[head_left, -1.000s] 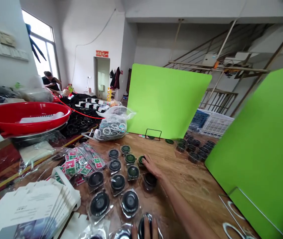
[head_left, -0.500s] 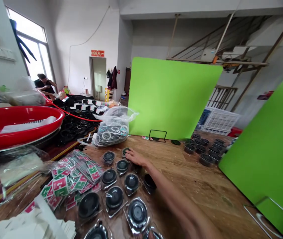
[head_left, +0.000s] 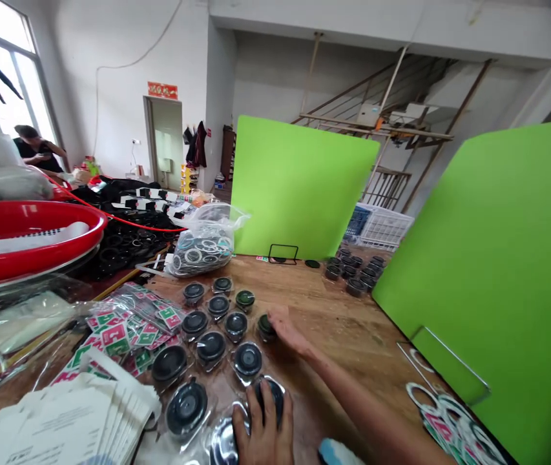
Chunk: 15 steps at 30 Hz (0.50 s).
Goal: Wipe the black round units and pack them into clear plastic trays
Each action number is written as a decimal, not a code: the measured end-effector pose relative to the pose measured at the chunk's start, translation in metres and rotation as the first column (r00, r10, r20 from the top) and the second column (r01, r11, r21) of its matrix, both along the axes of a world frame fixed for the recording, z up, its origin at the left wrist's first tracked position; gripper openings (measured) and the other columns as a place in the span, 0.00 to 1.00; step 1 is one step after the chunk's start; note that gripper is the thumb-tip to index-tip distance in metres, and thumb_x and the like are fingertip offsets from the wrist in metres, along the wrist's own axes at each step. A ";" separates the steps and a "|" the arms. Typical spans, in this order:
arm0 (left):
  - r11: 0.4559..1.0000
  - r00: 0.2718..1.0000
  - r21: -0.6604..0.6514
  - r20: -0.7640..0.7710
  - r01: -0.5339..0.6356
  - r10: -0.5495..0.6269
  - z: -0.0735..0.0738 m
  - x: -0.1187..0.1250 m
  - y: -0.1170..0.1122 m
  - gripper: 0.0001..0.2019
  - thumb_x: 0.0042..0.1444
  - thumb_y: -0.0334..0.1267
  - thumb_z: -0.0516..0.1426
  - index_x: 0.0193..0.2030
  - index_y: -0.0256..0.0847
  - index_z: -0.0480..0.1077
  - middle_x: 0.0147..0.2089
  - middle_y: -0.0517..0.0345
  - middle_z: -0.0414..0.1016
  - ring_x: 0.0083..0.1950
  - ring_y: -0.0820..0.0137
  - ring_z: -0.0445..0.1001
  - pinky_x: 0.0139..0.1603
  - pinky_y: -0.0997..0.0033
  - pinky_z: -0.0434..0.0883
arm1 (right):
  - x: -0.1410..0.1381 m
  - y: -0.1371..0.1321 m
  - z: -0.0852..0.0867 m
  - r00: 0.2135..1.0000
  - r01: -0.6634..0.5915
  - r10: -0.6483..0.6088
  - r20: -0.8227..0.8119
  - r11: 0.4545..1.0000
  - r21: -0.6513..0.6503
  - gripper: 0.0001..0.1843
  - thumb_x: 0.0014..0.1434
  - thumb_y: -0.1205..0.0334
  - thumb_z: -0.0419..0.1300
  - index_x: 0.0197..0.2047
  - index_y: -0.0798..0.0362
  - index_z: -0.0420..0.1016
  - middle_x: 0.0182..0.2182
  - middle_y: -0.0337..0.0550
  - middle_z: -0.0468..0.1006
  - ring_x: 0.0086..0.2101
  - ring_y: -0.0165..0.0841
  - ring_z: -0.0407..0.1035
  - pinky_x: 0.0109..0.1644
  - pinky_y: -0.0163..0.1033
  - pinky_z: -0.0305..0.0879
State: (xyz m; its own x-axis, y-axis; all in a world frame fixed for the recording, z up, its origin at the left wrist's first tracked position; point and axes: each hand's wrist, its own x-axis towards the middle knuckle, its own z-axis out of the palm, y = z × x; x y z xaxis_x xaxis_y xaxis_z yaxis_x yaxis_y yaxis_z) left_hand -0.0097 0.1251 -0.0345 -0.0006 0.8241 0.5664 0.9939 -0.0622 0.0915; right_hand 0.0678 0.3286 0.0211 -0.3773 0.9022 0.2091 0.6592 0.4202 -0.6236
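Observation:
Several black round discs in clear wrappers lie in rows on the wooden table. My right hand reaches in from the lower right, its fingers closed on the disc at the right end of a middle row. At the bottom edge, my left hand has its fingers curled over the nearest wrapped disc, thumb beside it.
Two green boards stand at the back and right. A bag of rings, a red basin, sticker packs and white leaflets lie left. More discs sit far right. A person is by the window.
My right hand has drawn back from the far row to a nearer disc on the right. My left hand has come up into view onto the nearest disc. The view swung right.

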 end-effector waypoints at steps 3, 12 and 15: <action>0.999 0.999 -0.033 -0.053 -0.009 0.007 0.006 -0.002 -0.003 0.22 0.56 0.28 0.51 0.56 0.47 0.68 0.58 0.46 0.69 0.57 0.47 0.65 0.53 0.38 0.62 | 0.010 -0.047 0.004 0.999 0.017 -0.018 -0.029 0.999 -0.046 0.31 0.62 0.42 0.43 0.58 0.54 0.67 0.56 0.50 0.69 0.59 0.42 0.58 0.62 0.52 0.53; 0.995 0.972 -0.088 -0.227 0.044 -0.063 0.034 -0.009 -0.014 0.23 0.57 0.24 0.46 0.58 0.37 0.65 0.58 0.37 0.66 0.57 0.45 0.64 0.50 0.41 0.61 | 0.109 -0.259 0.028 0.912 0.348 -0.339 -0.229 0.938 -0.004 0.19 0.63 0.51 0.48 0.40 0.50 0.77 0.38 0.46 0.78 0.42 0.37 0.71 0.47 0.41 0.67; 0.997 0.966 -0.064 -0.248 0.052 -0.067 0.030 -0.011 -0.014 0.22 0.57 0.25 0.46 0.58 0.37 0.66 0.58 0.38 0.66 0.56 0.47 0.64 0.50 0.41 0.61 | 0.160 -0.294 0.008 0.774 0.628 -0.610 -0.170 0.775 0.075 0.19 0.61 0.50 0.49 0.36 0.50 0.77 0.36 0.49 0.78 0.39 0.40 0.71 0.45 0.45 0.67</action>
State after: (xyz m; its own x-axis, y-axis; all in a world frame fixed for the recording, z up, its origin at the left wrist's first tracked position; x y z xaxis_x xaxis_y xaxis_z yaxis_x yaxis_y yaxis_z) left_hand -0.0203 0.1112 -0.0041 0.1850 0.8492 0.4947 0.9803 -0.1238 -0.1541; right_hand 0.2277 0.0349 0.0289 0.2926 0.8945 0.3379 0.7201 0.0263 -0.6933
